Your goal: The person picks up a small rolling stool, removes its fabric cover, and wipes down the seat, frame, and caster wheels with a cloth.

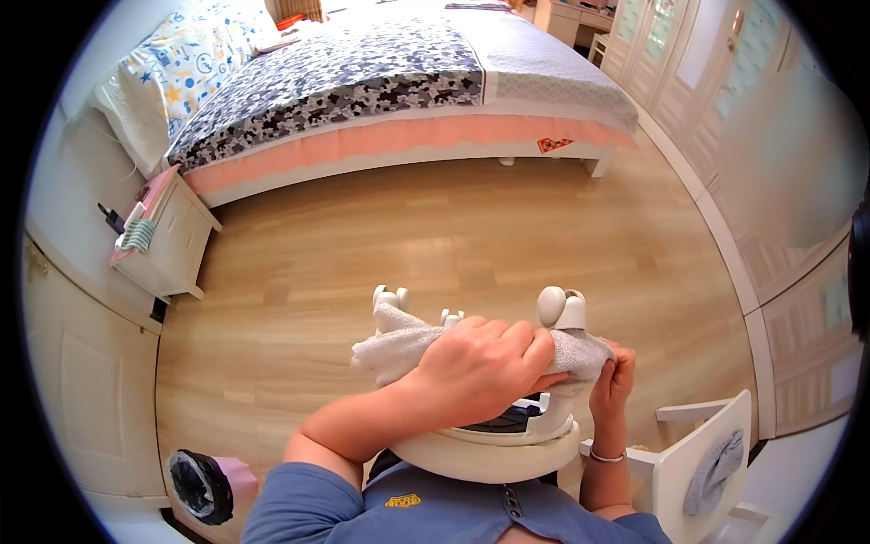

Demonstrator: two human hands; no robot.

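Observation:
A white wheeled frame with a padded cream rim stands or is held upside down close to my body, its casters pointing up and away. A light grey cloth is draped across its far side. My left hand is closed over the middle of the cloth, pressing it against the frame. At the cloth's right end, below a large caster, my right hand has its fingers closed on the fabric. Dark material shows inside the frame, and its kind is unclear.
A bed spans the far side, with a nightstand at its left. Cabinets line the right wall. A white chair with a grey cloth on it stands at my right. A lined bin is at lower left.

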